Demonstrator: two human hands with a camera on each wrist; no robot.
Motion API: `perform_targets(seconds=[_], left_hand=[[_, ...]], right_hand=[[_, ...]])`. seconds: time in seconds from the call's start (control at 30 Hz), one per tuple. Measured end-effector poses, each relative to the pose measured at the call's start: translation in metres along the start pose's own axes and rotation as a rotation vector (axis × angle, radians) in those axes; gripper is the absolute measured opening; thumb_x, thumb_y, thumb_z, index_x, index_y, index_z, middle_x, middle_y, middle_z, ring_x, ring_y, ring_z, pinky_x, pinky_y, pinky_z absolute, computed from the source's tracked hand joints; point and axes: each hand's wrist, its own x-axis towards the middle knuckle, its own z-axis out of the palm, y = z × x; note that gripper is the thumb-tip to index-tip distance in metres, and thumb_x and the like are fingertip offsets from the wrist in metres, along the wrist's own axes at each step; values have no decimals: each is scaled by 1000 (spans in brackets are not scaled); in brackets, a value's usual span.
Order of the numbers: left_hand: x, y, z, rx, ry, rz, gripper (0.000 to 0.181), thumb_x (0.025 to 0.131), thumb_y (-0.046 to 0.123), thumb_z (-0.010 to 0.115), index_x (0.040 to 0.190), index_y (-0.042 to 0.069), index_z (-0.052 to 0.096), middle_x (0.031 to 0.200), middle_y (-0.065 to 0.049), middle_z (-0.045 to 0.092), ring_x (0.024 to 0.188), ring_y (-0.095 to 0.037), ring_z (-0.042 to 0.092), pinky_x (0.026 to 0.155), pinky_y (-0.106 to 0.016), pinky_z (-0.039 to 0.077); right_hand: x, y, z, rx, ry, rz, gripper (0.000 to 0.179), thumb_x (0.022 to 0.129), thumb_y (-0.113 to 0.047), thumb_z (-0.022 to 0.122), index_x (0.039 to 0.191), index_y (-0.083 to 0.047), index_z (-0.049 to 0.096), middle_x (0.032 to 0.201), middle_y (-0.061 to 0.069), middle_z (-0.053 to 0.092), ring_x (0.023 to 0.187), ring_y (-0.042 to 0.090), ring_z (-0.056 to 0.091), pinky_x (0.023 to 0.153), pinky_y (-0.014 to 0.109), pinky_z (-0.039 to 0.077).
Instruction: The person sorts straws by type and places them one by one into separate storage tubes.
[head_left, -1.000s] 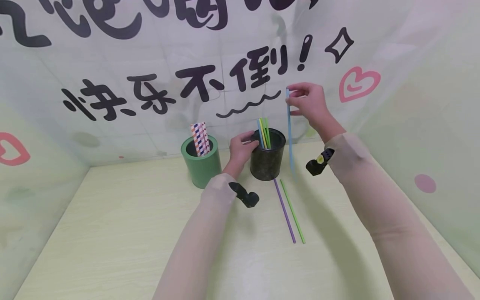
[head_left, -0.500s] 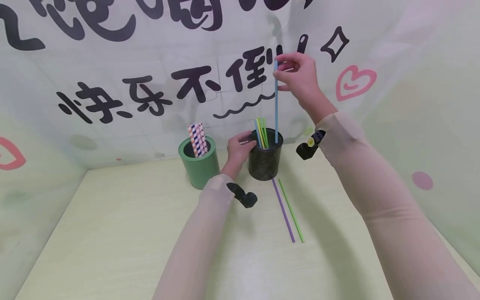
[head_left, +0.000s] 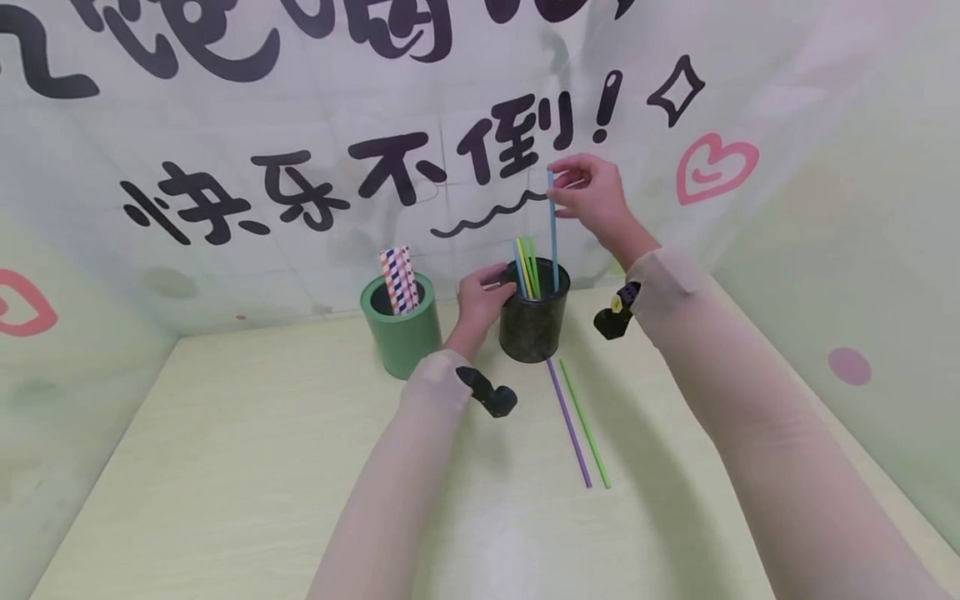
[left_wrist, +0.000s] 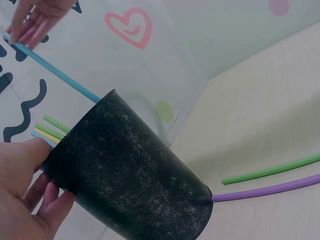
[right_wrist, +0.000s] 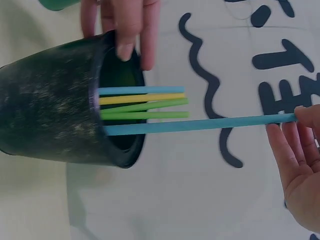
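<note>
My left hand (head_left: 482, 296) grips the rim of a black cup (head_left: 532, 329), with a digit reaching over its edge in the right wrist view. Between thumb and fingertips, my right hand (head_left: 596, 196) pinches the top of a blue straw (right_wrist: 210, 124). That straw stands nearly upright, its lower end inside the cup and hidden by the wall. Leaning together at the cup's left are another blue straw (right_wrist: 165, 90), a yellow straw (right_wrist: 150, 98) and two green straws (right_wrist: 165, 114).
Left of the black cup stands a green cup (head_left: 408, 342) holding several patterned paper straws (head_left: 399, 279). A purple straw (head_left: 570, 425) and a green straw (head_left: 585, 425) lie on the table (head_left: 247, 467) in front. A printed banner (head_left: 315, 108) hangs behind.
My right hand has carried the blue straw left over the black cup, rising, and then lowered it so its end is inside. The left hand keeps its place on the rim.
</note>
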Motion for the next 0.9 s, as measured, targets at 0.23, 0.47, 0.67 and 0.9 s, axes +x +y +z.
perform_targets(seconds=[0.23, 0.47, 0.67, 0.9], left_hand=[[0, 0, 0, 10, 1, -1, 37, 85, 6, 63, 122, 7, 59, 117, -11, 58, 105, -21, 56, 85, -27, 50], [1, 0, -1, 6, 5, -6, 37, 85, 7, 64, 122, 8, 59, 116, -11, 59, 105, -21, 56, 86, -27, 50], [1, 1, -1, 4, 2, -7, 37, 85, 7, 63, 122, 8, 59, 116, -11, 59, 104, -21, 57, 86, -27, 50], [2, -1, 0, 3, -3, -7, 37, 85, 8, 63, 122, 8, 59, 116, -10, 59, 104, -21, 57, 86, -28, 50]], right_hand=[[1, 32, 4, -65, -13, 59, 34, 85, -5, 63, 118, -2, 56, 93, 6, 53, 82, 16, 55, 73, 31, 55], [-3, 56, 13, -79, -30, 81, 32, 85, 0, 61, 117, 0, 56, 93, 9, 52, 81, 18, 53, 76, 37, 55], [-3, 66, 20, -125, -31, 142, 31, 84, 1, 61, 115, -3, 57, 96, 10, 52, 84, 19, 51, 74, 33, 55], [0, 75, 25, -157, -30, 201, 31, 85, -2, 62, 116, -4, 57, 99, 12, 55, 86, 21, 54, 75, 32, 55]])
